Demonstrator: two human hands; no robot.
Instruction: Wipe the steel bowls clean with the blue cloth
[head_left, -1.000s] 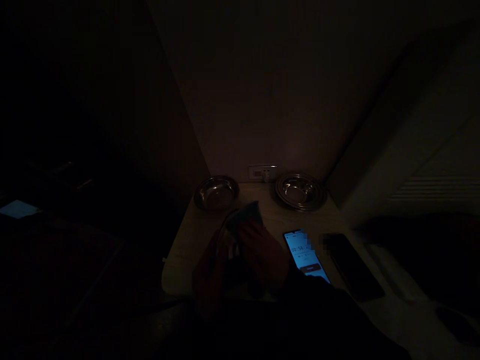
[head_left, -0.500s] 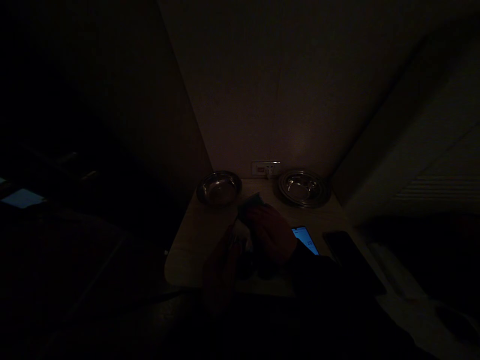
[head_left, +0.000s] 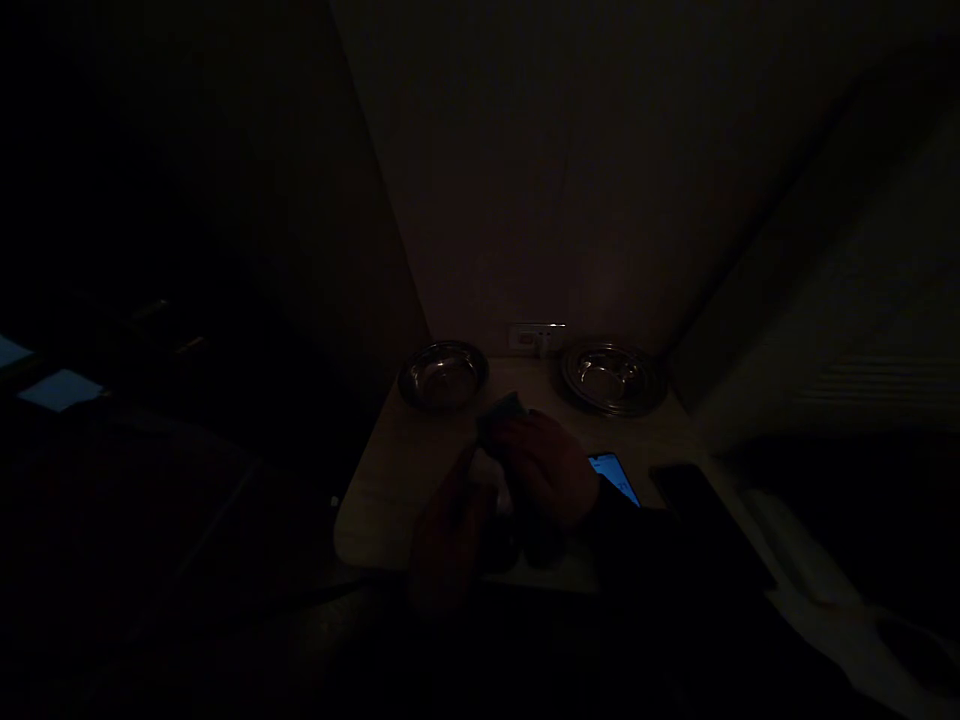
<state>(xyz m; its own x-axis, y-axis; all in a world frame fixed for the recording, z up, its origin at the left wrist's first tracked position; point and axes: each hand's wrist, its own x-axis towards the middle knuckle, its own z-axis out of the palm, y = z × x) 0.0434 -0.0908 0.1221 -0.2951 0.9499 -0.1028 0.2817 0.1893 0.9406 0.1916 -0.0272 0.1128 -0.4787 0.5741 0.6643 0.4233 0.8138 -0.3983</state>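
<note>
The picture is very dark. My right hand [head_left: 551,470] is closed over a flat grey-green piece [head_left: 504,406], perhaps a sponge or cloth, whose far end sticks out past the fingers. My left hand [head_left: 448,535] is closed on a small pale thing [head_left: 491,475] just below it; its kind cannot be made out. The two hands nearly meet above the front half of a light wooden table [head_left: 382,470]. Dark shapes under the hands are too dim to name.
A shiny metal bowl [head_left: 442,378] stands at the back left, and stacked metal dishes [head_left: 613,380] at the back right. A lit phone [head_left: 615,477] lies beside my right wrist, near a dark flat slab [head_left: 709,520]. A wall socket [head_left: 536,337] is behind.
The view has shifted slightly, moving everything a little to the right. Both hands keep their hold, and the grey-green piece looks slightly more tilted or bent.
</note>
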